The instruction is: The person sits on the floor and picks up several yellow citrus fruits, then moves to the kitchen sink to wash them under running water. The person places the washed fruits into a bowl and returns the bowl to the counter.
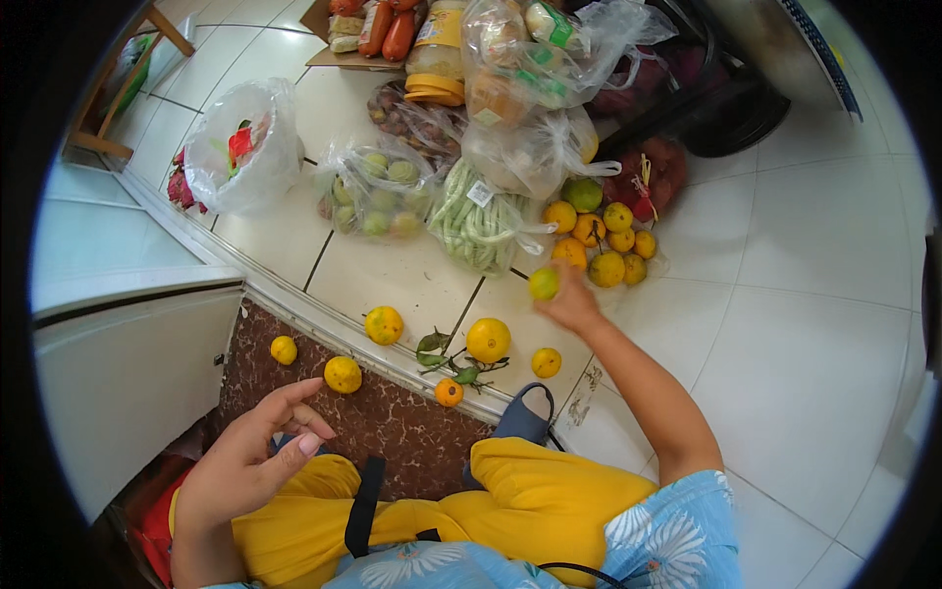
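Observation:
My right hand (573, 300) reaches out over the tiles, its fingers closed round a green-yellow citrus fruit (544, 284). Just beyond it lies a cluster of oranges (607, 267), with a larger green citrus (582, 194) at its far side. With fingers apart and nothing in them, my left hand (257, 454) hovers over my lap, nearest to a small orange (342, 374) on the brown marbled step. Other loose fruit lies between my hands: a larger orange (488, 340), a yellow-green one (384, 325), a small one (448, 392) by a leafy twig (461, 363).
Beyond the fruit sit a bag of long green beans (478, 216), a bag of round green fruit (378, 191), a jar with a yellow lid (436, 59) and a white plastic bag (243, 147). A metal door track (324, 319) crosses the floor; a white door panel (128, 393) stands left.

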A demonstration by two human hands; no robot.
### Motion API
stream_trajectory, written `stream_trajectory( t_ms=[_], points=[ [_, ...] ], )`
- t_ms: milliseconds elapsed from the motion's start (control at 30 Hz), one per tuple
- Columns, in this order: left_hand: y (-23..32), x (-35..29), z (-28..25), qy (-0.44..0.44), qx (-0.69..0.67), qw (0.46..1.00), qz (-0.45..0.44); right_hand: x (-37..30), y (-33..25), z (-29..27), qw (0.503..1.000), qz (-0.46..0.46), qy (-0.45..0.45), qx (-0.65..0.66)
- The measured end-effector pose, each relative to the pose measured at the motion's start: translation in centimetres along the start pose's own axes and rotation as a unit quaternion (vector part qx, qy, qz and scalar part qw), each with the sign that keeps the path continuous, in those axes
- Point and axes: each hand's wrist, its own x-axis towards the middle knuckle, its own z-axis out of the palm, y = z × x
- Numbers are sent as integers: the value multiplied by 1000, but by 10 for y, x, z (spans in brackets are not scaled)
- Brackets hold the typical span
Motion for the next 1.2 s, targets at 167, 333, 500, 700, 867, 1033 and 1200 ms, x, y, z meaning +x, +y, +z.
stream_trajectory(
  t_ms=[167, 333, 500, 700, 867, 1033, 1200],
  points=[
    [1, -2, 3, 6, 44, 999, -17, 2, 71, -30, 990, 77, 116, 18],
    [1, 7, 4, 12, 97, 995, -9, -24, 99, -10, 978, 176, 96, -59],
    [-5, 13, 6, 29, 142, 989, -16, -28, 105, 1, 951, 229, 163, -129],
    [-22, 36, 13, 57, 344, 937, 31, -21, 105, -10, 868, 172, 80, -458],
    [-76, 55, 13, 42, 444, 893, 52, -4, 56, -9, 942, 9, 173, -287],
    [-83, 72, 3, 33, 526, 850, -21, -45, -61, 71, 959, -114, -141, -219],
    [-80, 73, 7, 50, 490, 870, 11, -40, -42, 87, 960, -108, -192, -172]
  ],
)
